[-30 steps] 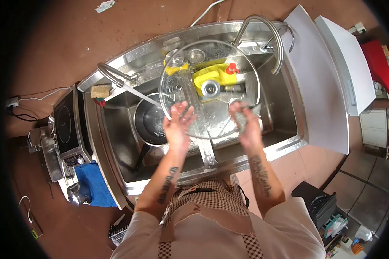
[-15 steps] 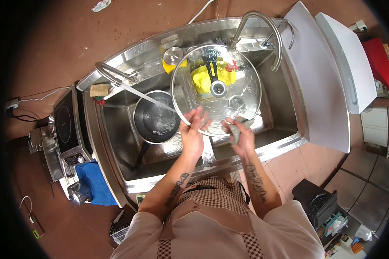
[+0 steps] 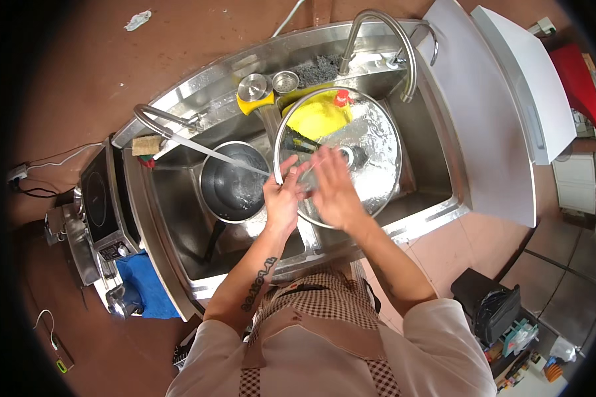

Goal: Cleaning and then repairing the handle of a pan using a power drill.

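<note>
Lid (image 3: 381, 142) is clamped in left hand (image 3: 283, 200), right of pan (image 3: 220, 190); spread right hand (image 3: 336, 192) has swept inward, seemingly rubbing mid-lid.

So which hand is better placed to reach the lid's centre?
Right hand, probably: its fingers are nearer the centre of the glass lid; the left hand seems to hold its left side.

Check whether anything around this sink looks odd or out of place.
One thing: a ragged white patch stands out against the brown wall at upper left, perhaps chipped paint. The glass lid in the left hand shows no obvious damage.
</note>
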A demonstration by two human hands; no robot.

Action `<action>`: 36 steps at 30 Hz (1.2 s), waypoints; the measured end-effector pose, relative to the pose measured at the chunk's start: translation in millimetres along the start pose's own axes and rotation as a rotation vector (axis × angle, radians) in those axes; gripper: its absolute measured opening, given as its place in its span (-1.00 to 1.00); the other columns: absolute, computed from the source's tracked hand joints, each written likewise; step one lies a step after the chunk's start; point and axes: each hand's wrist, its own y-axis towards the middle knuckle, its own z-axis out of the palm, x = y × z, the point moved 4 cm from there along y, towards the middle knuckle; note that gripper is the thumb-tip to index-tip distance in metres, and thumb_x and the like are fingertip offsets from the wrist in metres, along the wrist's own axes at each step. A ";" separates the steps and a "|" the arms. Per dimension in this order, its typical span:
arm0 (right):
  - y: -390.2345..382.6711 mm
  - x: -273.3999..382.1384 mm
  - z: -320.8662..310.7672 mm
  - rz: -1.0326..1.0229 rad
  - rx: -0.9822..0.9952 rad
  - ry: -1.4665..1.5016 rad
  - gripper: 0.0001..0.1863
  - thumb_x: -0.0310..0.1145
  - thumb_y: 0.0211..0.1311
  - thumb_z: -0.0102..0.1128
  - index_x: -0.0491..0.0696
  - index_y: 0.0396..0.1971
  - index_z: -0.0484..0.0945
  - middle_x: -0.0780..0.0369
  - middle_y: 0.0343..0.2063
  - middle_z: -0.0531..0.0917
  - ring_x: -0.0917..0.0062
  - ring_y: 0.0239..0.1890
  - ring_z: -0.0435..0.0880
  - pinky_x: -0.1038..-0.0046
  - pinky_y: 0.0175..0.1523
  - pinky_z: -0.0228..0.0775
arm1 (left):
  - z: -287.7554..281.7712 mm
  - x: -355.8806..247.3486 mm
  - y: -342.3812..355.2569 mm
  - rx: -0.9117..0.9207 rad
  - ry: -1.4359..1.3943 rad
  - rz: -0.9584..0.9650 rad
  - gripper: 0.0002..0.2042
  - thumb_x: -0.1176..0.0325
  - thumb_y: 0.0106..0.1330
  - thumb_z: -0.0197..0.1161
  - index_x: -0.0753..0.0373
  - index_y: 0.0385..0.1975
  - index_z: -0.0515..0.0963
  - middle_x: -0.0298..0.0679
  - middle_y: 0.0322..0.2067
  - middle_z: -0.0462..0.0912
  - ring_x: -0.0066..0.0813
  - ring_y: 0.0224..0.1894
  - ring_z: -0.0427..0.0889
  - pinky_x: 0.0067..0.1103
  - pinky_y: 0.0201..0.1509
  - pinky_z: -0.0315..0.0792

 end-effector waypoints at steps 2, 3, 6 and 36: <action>-18.2 -28.8 8.3 -0.069 -0.005 0.024 -0.24 -0.27 0.17 0.06 -0.23 0.36 0.10 -0.13 0.38 0.08 -0.04 0.43 0.03 0.08 0.49 -0.17 | -8.9 -0.4 -4.1 -0.025 0.033 -0.021 -0.56 0.27 0.45 0.09 0.35 0.24 0.28 0.11 0.05 0.53 -0.04 -0.13 0.69 -0.31 -0.16 0.66; -21.5 -50.2 9.7 -0.155 -0.015 0.041 -0.24 -0.32 0.12 0.07 -0.23 0.36 0.11 -0.12 0.38 0.10 -0.03 0.43 0.03 0.07 0.49 -0.15 | -5.8 -7.0 -10.7 -0.037 -0.012 -0.041 -0.55 0.28 0.44 0.11 0.37 0.23 0.29 0.10 0.03 0.55 -0.03 -0.13 0.69 -0.30 -0.17 0.66; 21.8 -111.3 -25.4 0.176 -0.314 -0.168 -0.33 -0.40 0.18 0.07 -0.20 0.32 0.18 -0.12 0.35 0.15 -0.01 0.42 0.07 0.07 0.49 -0.13 | 2.3 -6.6 -18.3 -0.005 0.048 -0.046 -0.56 0.30 0.44 0.12 0.41 0.21 0.29 0.08 -0.01 0.57 -0.06 -0.15 0.70 -0.32 -0.21 0.67; -10.3 -124.9 -68.4 0.561 -0.853 1.613 -0.83 -0.49 0.41 -0.14 -0.09 -0.14 0.46 0.02 0.18 0.47 0.14 0.25 0.42 0.21 0.38 0.21 | -59.8 0.3 -18.2 -0.096 -0.134 -0.124 -0.60 0.15 0.44 0.11 0.30 0.12 0.38 0.01 -0.04 0.60 0.01 -0.15 0.69 -0.27 -0.19 0.64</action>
